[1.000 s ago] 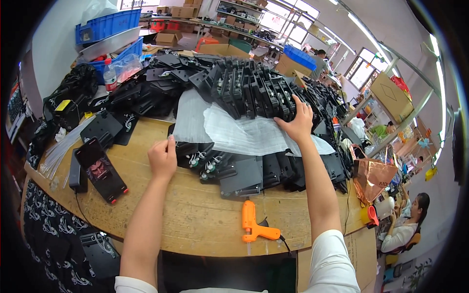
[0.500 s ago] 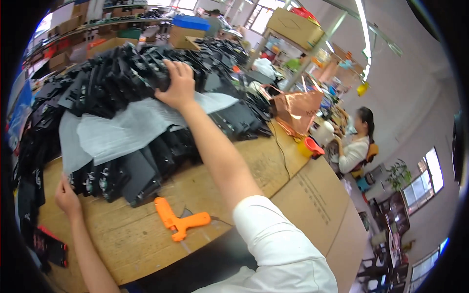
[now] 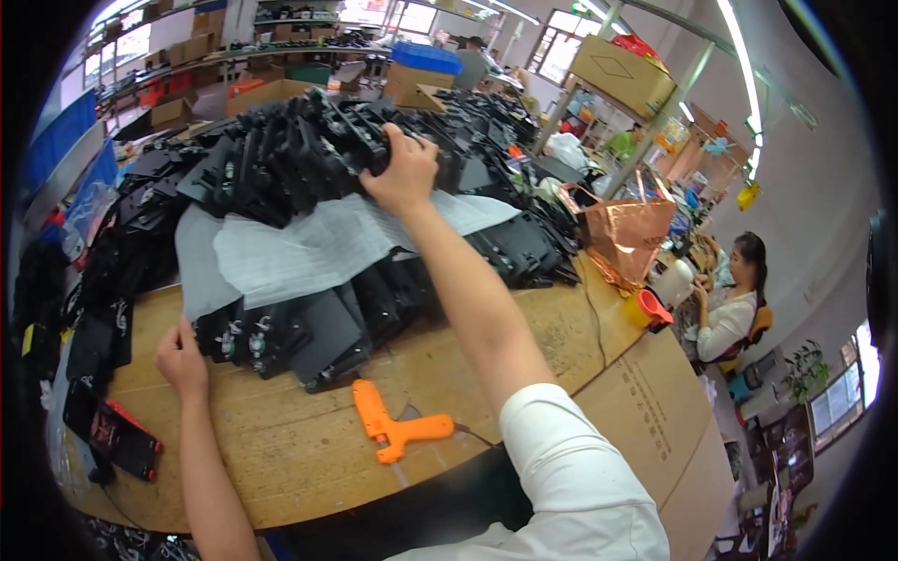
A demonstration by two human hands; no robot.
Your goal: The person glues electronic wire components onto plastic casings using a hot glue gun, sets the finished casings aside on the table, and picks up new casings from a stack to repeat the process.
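Note:
My right hand [image 3: 407,173] reaches over the pile, its fingers curled on the end of an upper row of thin black plastic pieces [image 3: 281,159]. Beneath that row lies a white foam sheet [image 3: 299,241], draped over a lower row of similar black pieces [image 3: 327,338]. At the sheet's near left corner is my left hand [image 3: 182,360], fingers closed and their tips at the sheet's edge. An orange glue gun [image 3: 398,425] lies on its side on the wooden table [image 3: 281,458], nearer to me than the pile.
A black and red device [image 3: 126,439] lies at the table's left. Cardboard [image 3: 645,411] adjoins the right side. Farther right stand a shiny copper-coloured bag [image 3: 627,229] and a red-and-yellow container [image 3: 647,309], with a seated person [image 3: 734,299] beyond. A blue-topped box [image 3: 421,75] stands behind the pile.
The view has swung, so the whole scene sits farther right and slightly lower. Both hands keep nearly the same places against the pile and the foam sheet.

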